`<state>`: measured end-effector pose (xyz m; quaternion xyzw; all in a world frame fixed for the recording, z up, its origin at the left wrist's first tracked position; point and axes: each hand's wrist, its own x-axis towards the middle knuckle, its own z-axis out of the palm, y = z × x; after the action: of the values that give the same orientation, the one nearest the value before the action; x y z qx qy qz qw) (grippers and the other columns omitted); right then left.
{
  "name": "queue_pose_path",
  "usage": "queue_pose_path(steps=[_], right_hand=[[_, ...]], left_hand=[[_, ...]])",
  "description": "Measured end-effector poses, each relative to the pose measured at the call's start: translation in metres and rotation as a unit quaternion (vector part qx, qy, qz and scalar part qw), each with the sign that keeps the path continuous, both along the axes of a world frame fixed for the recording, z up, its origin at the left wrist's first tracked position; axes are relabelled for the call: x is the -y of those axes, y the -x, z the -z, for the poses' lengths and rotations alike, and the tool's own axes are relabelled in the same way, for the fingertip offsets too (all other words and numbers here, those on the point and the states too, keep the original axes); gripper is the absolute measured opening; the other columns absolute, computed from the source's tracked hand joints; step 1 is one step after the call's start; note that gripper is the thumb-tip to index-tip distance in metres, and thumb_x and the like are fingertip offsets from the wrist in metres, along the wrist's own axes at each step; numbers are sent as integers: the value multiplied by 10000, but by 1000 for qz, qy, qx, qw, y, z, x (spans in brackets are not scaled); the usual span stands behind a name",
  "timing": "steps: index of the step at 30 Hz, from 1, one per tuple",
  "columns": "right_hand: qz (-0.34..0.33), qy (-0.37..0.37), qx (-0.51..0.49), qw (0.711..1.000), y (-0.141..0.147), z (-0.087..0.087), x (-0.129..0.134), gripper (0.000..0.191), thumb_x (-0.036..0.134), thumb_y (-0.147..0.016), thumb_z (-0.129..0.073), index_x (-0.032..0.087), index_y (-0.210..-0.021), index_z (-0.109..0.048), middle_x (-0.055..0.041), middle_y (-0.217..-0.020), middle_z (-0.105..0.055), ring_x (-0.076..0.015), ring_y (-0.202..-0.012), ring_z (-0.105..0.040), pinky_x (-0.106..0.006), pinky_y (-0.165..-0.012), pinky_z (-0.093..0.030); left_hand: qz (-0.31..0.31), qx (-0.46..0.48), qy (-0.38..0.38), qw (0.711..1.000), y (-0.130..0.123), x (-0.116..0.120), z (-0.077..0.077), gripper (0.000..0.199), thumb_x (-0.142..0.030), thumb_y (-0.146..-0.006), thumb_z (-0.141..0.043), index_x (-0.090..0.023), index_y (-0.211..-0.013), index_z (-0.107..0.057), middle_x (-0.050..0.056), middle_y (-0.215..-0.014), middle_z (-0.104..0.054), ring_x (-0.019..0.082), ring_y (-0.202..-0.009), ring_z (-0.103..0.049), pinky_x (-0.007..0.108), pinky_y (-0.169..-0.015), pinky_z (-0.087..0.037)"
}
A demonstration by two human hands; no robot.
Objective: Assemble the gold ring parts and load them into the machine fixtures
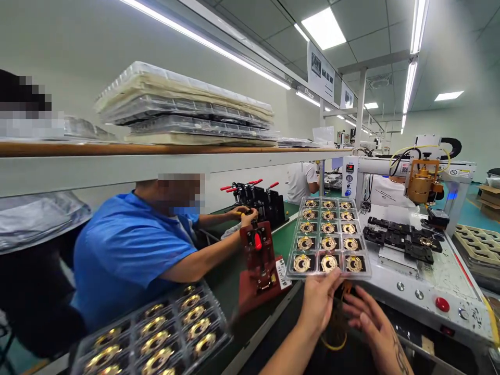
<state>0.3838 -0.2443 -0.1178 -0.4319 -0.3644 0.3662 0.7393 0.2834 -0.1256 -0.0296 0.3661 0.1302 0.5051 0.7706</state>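
My left hand (321,302) grips the near edge of a clear plastic tray (316,262), thumb on top. In the tray's compartments lie several round gold-coloured metal rings (328,263) on black backing. The tray is tilted toward me, beside the white benchtop machine. To the right of its near edge, my right hand (366,322) is open with fingers apart, holding nothing. Below the tray, between my hands, is a yellow loop (335,346), partly hidden and unclear.
A second tray (131,333) of gold rings is at lower left. A red clamp fixture (258,260) stands near a co-worker in blue (133,255). The white machine (414,281) carries black fixtures (406,237) and a red button (442,304). Stacked trays (187,112) sit on the shelf.
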Motion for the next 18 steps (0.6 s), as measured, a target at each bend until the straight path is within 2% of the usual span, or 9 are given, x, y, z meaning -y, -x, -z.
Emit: queue_pose_path(steps=[2,4,7,10,14,18], right_hand=[[15,-44,-74,996,8,-19,-11,572,588,-845,-829,272,-1313,-740,-129,-1345,-758,-362,-1250,-703,-518,-1045,-565],[12,-59,-123,991,17,-37,-14,435,507,-901,-803,241,-1244,-780,-116,-1348,-759,-335,-1316,-662,-522,-1146,-495],[5,-61,-175,983,27,-56,-3,337,442,-914,-780,231,-1174,-822,-95,-1310,-781,-333,-1369,-622,-544,-1210,-435],[7,-37,-204,978,27,-63,17,327,427,-912,-752,261,-1183,-830,-71,-1317,-781,-330,-1377,-623,-554,-1243,-399],[-38,-8,-192,981,18,-81,34,386,415,-907,-740,296,-1270,-797,-75,-1332,-774,-345,-1326,-667,-581,-1251,-380],[-112,-12,-173,978,31,-116,23,459,410,-947,-710,293,-1390,-726,-92,-1344,-767,-351,-1307,-679,-583,-1248,-382]], left_hand=[[23,-7,-21,1000,11,33,4,415,-250,-770,-916,-157,-1135,-742,106,-1074,-833,306,-1091,-785,459,-1054,-596],[31,-18,-30,999,19,56,6,464,-283,-789,-907,-144,-1201,-743,133,-1130,-828,336,-1190,-749,496,-1125,-543],[28,-47,-58,997,32,75,5,514,-347,-797,-901,-155,-1248,-746,146,-1196,-814,353,-1276,-701,515,-1187,-477],[26,-100,-150,983,50,85,-1,543,-484,-873,-819,-176,-1310,-725,155,-1287,-778,353,-1365,-634,532,-1244,-404],[20,-172,-304,937,83,94,-27,609,-614,-982,-615,-193,-1420,-661,154,-1349,-744,348,-1430,-573,567,-1291,-321],[-42,-264,-391,881,123,106,-67,675,-687,-1017,-451,-211,-1453,-649,139,-1362,-735,338,-1445,-556,546,-1258,-402]])
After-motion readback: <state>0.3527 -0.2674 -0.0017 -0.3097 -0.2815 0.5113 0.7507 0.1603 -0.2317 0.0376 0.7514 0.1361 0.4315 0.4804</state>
